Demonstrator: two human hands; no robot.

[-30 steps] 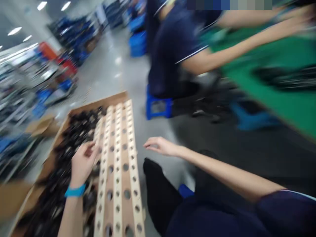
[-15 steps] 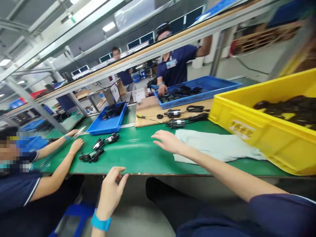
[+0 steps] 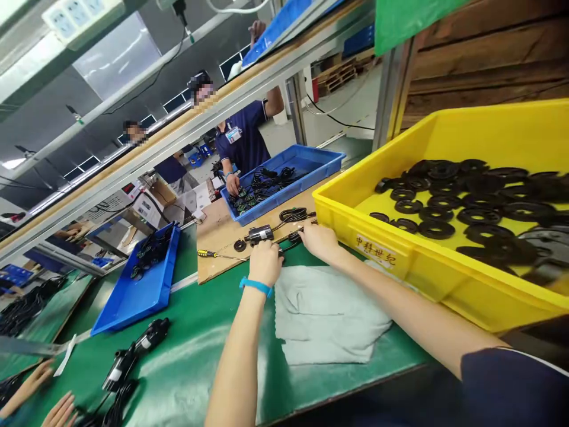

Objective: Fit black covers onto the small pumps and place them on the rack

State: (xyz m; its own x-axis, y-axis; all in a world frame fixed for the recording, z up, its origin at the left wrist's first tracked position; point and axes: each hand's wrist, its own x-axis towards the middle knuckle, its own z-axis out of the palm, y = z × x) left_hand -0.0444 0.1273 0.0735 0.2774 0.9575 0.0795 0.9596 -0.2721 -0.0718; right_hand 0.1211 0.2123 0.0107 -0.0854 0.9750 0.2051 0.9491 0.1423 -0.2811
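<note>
My left hand [image 3: 265, 263], with a blue wristband [image 3: 256, 287], is closed over a black cylindrical motor that it mostly hides. At the cardboard's right end, my right hand [image 3: 319, 242] grips that motor's black cable [image 3: 294, 237] beside the yellow bin. Just behind lies a second black motor [image 3: 260, 234] with a white label and a coiled cable [image 3: 293, 214]. Left of it are a black ring [image 3: 240, 245] and a screwdriver [image 3: 217, 255] with a yellow and black handle. A pale folded cloth [image 3: 329, 314] is spread in front of my hands.
The yellow bin [image 3: 382, 237] at right holds many black rings [image 3: 438, 230]. Blue trays [image 3: 128, 302] [image 3: 284, 155] stand beyond the green table [image 3: 191, 356]. Two more motors [image 3: 133, 356] lie at left, near a co-worker's hands [image 3: 60, 409]. Another person [image 3: 244, 136] reaches into the far tray.
My view has swung to the right and closer to the bench. Both my hands have moved forward from open, free positions onto the front motor and its cable.
</note>
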